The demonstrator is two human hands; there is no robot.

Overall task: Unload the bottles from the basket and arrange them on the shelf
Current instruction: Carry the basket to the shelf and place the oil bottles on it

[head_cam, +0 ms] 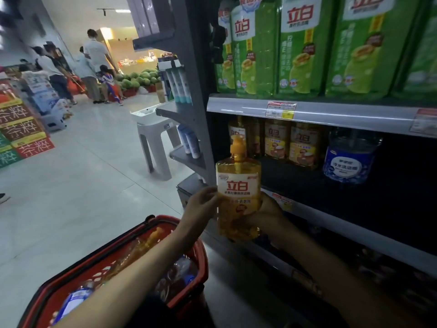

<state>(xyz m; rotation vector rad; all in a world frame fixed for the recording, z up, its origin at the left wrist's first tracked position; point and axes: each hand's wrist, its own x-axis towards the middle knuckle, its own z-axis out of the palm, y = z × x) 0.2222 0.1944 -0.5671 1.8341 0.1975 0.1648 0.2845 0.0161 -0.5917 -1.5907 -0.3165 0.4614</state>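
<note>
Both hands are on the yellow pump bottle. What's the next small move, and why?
Probably ease the yellow pump-top detergent bottle forward onto the dark middle shelf, before the matching yellow bottles. The left hand and right hand grip it upright, clear of the red plastic basket, and bare shelf shows there.

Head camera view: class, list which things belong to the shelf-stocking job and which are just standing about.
Job: orange pump-top plastic detergent bottle, gripped by left hand and right hand; red plastic basket; dark middle shelf; yellow bottles standing on it.
Standing about: green refill pouches above; white plastic stool; watermelon pile.
</note>
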